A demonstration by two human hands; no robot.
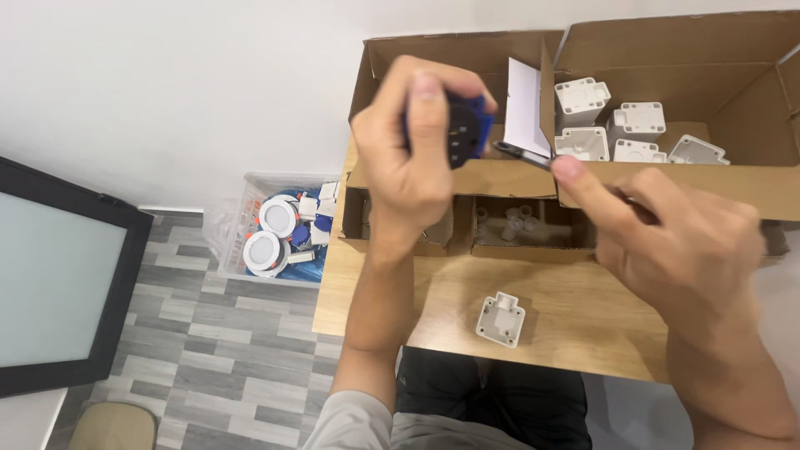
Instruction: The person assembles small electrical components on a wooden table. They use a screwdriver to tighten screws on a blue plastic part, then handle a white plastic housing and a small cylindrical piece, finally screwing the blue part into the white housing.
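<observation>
My left hand (417,158) is raised over the table and grips a small blue and black part (467,127) between thumb and fingers. My right hand (675,242) holds a thin dark tool (521,153) whose tip reaches toward the blue part; most of the tool is hidden by my fingers. A white plastic housing (501,319) lies alone on the wooden table (583,325) below both hands.
Open cardboard boxes stand at the back: one at the right (750,92) holds several white housings (637,125), small low boxes (533,225) hold little pale parts. A clear bin (279,233) of round white and blue items sits on the floor at the left, beside a dark-framed panel (58,283).
</observation>
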